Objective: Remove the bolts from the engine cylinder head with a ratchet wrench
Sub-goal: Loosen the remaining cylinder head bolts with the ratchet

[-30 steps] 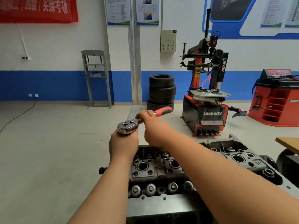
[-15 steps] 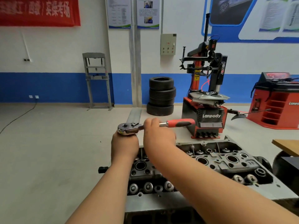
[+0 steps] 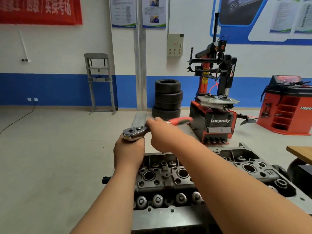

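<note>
Head camera, looking down over both forearms: the ratchet wrench is up in the air above the far left end of the cylinder head, chrome head pointing left, red handle angled away to the right and blurred. The left hand is bunched in a fist right under the chrome head and touching it, fingers curled tight; what sits inside that fist is hidden. The right hand grips the wrench shaft just beside the head, short of the red grip. The cylinder head lies on a grey metal stand in front of the person, running off to the right. Behind, on the workshop floor, a stack of tyres stands beside a tyre changer.
</note>
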